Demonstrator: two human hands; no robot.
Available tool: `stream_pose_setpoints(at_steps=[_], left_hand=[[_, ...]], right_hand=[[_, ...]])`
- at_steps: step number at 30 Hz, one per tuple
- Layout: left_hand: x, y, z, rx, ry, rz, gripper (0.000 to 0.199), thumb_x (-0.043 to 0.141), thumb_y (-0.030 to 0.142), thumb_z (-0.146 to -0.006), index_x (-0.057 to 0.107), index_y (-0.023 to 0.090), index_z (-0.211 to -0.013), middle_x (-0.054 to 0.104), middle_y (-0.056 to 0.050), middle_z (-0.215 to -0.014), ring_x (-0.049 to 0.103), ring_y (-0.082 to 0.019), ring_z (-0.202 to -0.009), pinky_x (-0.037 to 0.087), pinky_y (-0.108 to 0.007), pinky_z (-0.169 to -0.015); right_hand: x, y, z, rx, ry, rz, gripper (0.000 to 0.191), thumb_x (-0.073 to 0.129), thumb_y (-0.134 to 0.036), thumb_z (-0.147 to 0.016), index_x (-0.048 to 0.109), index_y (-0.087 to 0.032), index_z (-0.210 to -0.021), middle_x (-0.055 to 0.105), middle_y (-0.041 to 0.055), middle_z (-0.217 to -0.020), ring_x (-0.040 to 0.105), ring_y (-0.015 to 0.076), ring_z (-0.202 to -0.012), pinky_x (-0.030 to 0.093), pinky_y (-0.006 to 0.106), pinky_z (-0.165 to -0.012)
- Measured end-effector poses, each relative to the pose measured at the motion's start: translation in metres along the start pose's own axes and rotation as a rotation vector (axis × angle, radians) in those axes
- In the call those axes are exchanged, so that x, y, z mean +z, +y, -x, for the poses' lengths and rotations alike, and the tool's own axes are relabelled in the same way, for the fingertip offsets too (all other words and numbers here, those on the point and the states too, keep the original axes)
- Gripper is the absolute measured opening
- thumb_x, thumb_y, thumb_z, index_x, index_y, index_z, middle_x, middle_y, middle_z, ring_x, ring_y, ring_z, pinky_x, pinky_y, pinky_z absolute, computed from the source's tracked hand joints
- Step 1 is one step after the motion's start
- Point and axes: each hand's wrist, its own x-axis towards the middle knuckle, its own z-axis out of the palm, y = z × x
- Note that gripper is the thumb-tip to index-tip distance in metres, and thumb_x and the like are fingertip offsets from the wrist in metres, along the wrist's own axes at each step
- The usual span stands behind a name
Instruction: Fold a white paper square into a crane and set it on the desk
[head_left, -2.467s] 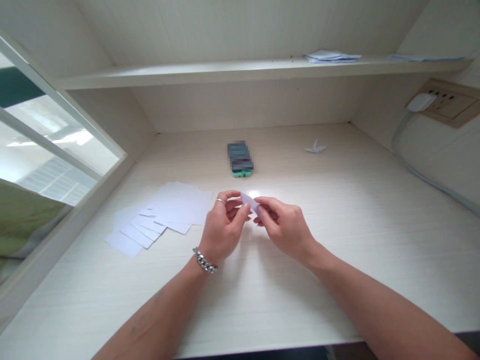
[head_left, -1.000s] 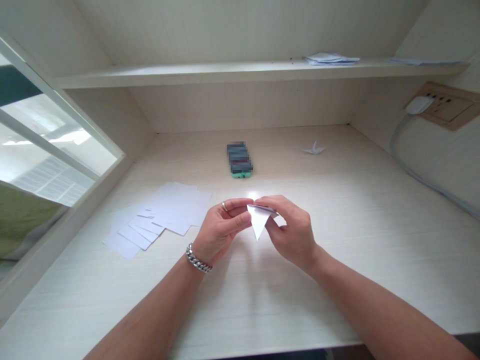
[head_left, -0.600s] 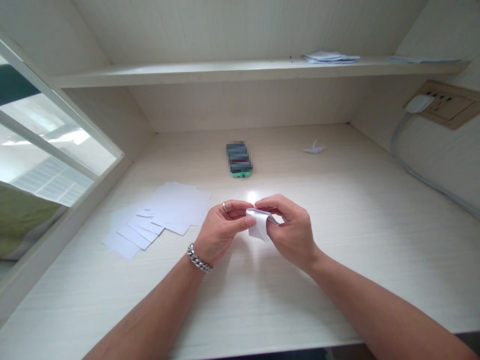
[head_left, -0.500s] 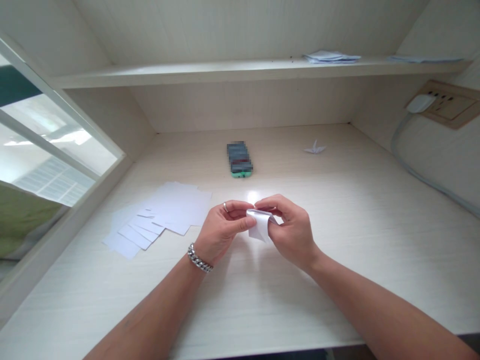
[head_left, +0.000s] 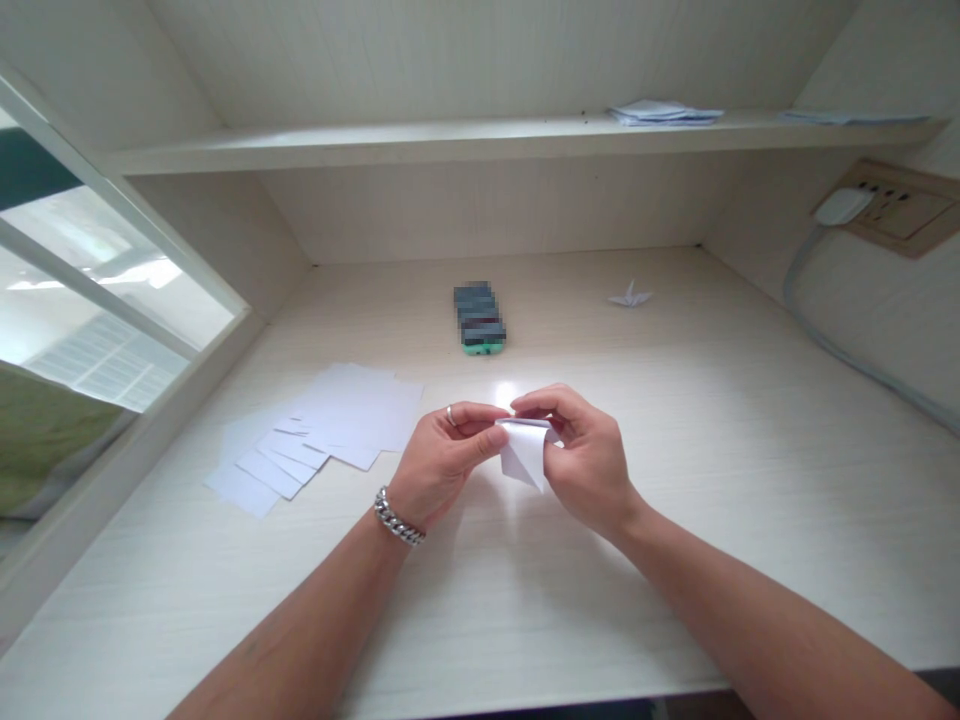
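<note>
A small folded sheet of white paper (head_left: 523, 455) is held up between both hands over the desk. My left hand (head_left: 454, 450), with a ring and a chain bracelet, pinches its upper left edge between thumb and fingers. On the other side my right hand (head_left: 583, 455) grips the right part, its thumb against the paper and its fingers curled along the top. The flap facing me hangs down to a point. Part of the paper is hidden behind the fingers of both hands.
Several loose white sheets (head_left: 360, 410) lie fanned out at left. Behind the hands is a phone (head_left: 482, 349) in a green case, and farther right a paper crane (head_left: 630, 297). Folded papers (head_left: 664, 113) rest on the shelf (head_left: 375, 145). A plug (head_left: 841, 207) with a cable is in the right wall socket.
The front flap of the folded paper now lies flatter and wider, where it was curled over before. Both hands keep their grip and have barely shifted.
</note>
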Motion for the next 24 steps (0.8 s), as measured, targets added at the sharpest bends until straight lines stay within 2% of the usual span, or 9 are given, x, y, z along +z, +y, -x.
stream_pose_setpoints(at_steps=[8,15,24], left_hand=[[-0.0031,-0.0022,-0.0013,0.008,0.031,-0.022,0.018,0.086,0.015,-0.059,0.078,0.015,-0.075,0.075,-0.005,-0.075,0.066,-0.014,-0.069,0.05,-0.025,-0.065],[-0.0023,0.0004,-0.0001,0.001,0.029,-0.04,0.02,0.085,0.022,-0.062,0.078,0.014,-0.079,0.075,-0.008,-0.076,0.066,-0.016,-0.07,0.05,-0.027,-0.066],[0.0003,0.0013,-0.0003,0.016,0.042,-0.064,0.015,0.086,0.021,-0.061,0.077,0.015,-0.073,0.071,-0.004,-0.066,0.06,-0.012,-0.061,0.048,-0.025,-0.062]], right_hand=[[-0.0004,-0.0022,0.0022,0.058,-0.069,0.03,0.029,0.061,-0.002,-0.072,0.068,-0.022,-0.092,0.07,0.002,-0.09,0.068,0.018,-0.084,0.055,0.029,-0.072],[-0.0012,-0.0071,0.0019,0.037,-0.032,0.066,0.02,0.063,-0.007,-0.072,0.069,-0.021,-0.085,0.071,0.0018,-0.082,0.068,0.0176,-0.074,0.055,0.027,-0.064],[-0.0025,-0.0062,0.0043,-0.023,-0.024,0.14,0.022,0.064,-0.004,-0.072,0.069,-0.022,-0.084,0.072,-0.0006,-0.081,0.067,0.0159,-0.072,0.053,0.026,-0.064]])
